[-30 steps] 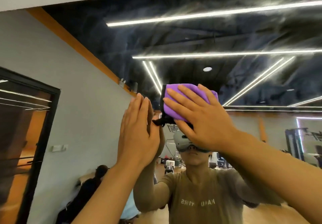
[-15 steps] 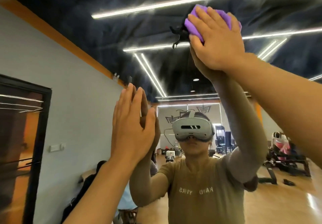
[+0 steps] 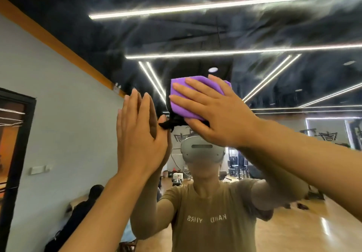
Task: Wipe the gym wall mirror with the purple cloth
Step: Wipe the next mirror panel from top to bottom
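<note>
Head view: right hand [image 3: 219,114], fingers straight, presses cloth [image 3: 188,99] flat on mirror [image 3: 254,28], above the reflected headset [image 3: 201,151]. Left hand [image 3: 139,136] flat on the glass beside it, fingers extended, holding nothing.

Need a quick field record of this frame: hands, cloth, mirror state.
right hand: flat on the purple cloth, fingers spread and straight, pressing it to the mirror
left hand: open, palm on the glass, left of the cloth
cloth: folded pad, black edge showing at its lower left
mirror: hazy streaks across the upper area
</note>
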